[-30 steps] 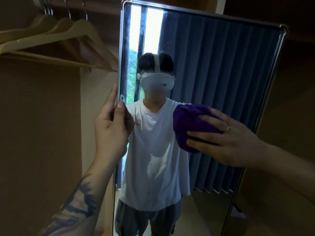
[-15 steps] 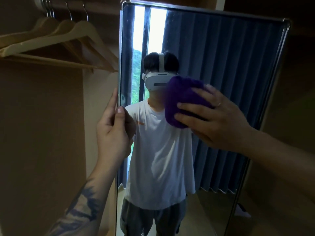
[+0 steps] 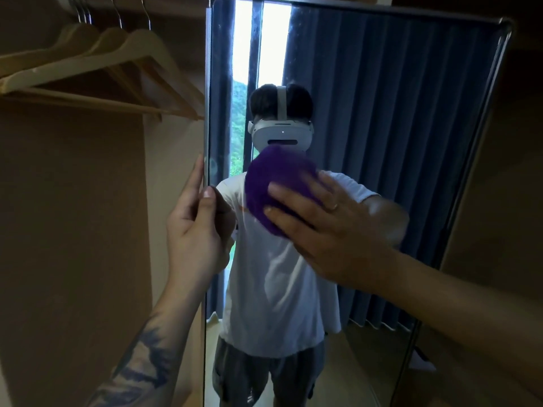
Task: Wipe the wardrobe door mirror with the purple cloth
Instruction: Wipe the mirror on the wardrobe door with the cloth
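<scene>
one purple cloth [image 3: 271, 189], bunched into a rounded wad, sits pressed against the mirror [image 3: 382, 142] at about mid-height, a little left of centre, just under the reflected headset.

right hand [image 3: 332, 230] lies flat over the cloth's right side. fingers [image 3: 289, 190] extended and slightly spread, pinning the wad to the glass with palm pressure rather than closing around it. a ring shows on one finger. some motion blur along the back of the hand.

change: half a second ago the cloth was nearer the middle of the glass and a touch higher; a second ago it was lower and further right. so the wad has travelled leftward across the pane. reads as a sweeping stroke mid-pass, now approaching the left side.

left hand [image 3: 197, 227] holds the mirror's left edge, thumb [image 3: 209, 201] on the front face, the other fingers together along the frame edge; their tips are hidden behind it. grip unchanged across all three moments, steadying the door against the wiping pressure.

judgement: wiping is under way, only the middle band appears covered. upper pane near the top frame and the lower half likely remain. faint smudge visible near the left edge above the thumb.

outward: wooden hangers [image 3: 97, 69] on the rail to the left, inside the wardrobe.
</scene>
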The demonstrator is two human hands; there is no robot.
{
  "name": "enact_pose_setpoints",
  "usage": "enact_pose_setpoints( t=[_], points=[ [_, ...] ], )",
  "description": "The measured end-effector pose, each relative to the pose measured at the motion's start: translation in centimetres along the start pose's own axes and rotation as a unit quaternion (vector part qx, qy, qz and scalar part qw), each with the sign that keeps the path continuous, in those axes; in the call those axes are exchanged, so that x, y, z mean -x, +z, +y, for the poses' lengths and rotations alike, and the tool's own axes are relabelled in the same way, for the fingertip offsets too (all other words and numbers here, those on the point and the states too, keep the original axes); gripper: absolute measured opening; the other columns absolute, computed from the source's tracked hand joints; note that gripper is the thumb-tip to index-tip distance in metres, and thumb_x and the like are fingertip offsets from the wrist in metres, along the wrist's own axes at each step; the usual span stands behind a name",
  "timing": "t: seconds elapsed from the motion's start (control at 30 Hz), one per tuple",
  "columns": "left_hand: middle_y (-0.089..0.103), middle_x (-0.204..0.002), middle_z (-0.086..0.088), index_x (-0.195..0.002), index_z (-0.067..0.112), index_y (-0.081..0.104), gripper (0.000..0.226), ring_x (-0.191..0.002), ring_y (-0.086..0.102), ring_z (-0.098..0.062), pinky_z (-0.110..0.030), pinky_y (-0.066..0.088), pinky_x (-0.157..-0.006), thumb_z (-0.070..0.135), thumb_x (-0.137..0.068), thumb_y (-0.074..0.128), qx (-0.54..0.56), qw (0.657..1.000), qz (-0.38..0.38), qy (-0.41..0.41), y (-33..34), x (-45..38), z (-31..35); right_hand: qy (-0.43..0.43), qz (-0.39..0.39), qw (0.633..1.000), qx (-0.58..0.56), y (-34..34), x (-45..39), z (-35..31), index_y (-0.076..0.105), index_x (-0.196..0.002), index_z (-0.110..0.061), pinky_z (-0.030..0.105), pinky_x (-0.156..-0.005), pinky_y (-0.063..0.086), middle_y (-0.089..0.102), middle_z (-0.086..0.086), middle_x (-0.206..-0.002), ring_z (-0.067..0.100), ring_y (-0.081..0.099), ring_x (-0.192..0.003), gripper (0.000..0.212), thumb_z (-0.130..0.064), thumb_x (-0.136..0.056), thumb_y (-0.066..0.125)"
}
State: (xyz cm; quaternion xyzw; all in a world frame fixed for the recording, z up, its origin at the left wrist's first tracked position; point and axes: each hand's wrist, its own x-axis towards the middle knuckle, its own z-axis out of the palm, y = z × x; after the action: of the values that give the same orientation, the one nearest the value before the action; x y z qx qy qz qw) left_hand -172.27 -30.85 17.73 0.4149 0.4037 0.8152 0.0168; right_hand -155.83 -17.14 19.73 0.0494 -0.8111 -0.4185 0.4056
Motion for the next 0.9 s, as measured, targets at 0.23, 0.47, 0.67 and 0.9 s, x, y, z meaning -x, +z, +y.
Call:
enact_pose_setpoints(
  t=[0.23, 0.47, 0.67, 0.9],
  points=[
    [0.059, -0.061, 0.035, -0.153, 0.016, 0.042, 0.048, -0.063, 0.057, 0.019, -0.001, 0.046, -0.064, 0.001, -0.108, 0.038, 0.045, 0.999, 0.003, -0.011, -0.1, 0.0, -0.4, -0.058, -0.023, 0.998, 0.028, -0.7, -3.4, 2.2, 0.060, -0.143, -0.017, 0.059, -0.118, 0.033, 0.047, 0.008, -0.159, 0.040, 0.040, -0.147, 0.041, -0.029, -0.104, 0.054],
    [0.077, -0.102, 0.023, -0.145, 0.023, 0.052, 0.043, -0.090, 0.070, 0.004, -0.014, 0.057, -0.076, 0.006, -0.106, 0.043, 0.110, 0.992, -0.003, -0.059, -1.5, 0.6, -0.7, -0.133, -0.074, 0.988, 0.005, 1.2, -2.1, -1.9, 0.060, -0.142, -0.018, 0.061, -0.120, 0.031, 0.053, 0.007, -0.154, 0.041, 0.039, -0.148, 0.039, -0.027, -0.106, 0.049],
    [0.073, -0.126, -0.005, -0.123, 0.024, 0.070, 0.029, -0.125, 0.065, -0.023, -0.042, 0.044, -0.112, 0.018, -0.101, 0.052, 0.177, 0.977, 0.039, -0.112, -1.8, 0.6, -0.7, 0.065, 0.049, 0.995, 0.056, 0.0, -7.8, 2.2, 0.068, -0.134, -0.017, 0.061, -0.118, 0.031, 0.057, 0.008, -0.150, 0.042, 0.044, -0.144, 0.041, -0.029, -0.096, 0.062],
    [0.070, -0.121, -0.015, -0.126, 0.007, 0.065, 0.037, -0.113, 0.063, -0.023, -0.039, 0.046, -0.103, 0.025, -0.109, 0.038, 0.168, 0.979, 0.031, -0.109, -1.8, 0.7, -0.9, -0.134, -0.044, 0.989, 0.046, 0.6, -7.2, -0.2, 0.067, -0.132, -0.019, 0.059, -0.122, 0.028, 0.060, 0.007, -0.146, 0.040, 0.046, -0.143, 0.034, -0.025, -0.105, 0.048]
  ],
)
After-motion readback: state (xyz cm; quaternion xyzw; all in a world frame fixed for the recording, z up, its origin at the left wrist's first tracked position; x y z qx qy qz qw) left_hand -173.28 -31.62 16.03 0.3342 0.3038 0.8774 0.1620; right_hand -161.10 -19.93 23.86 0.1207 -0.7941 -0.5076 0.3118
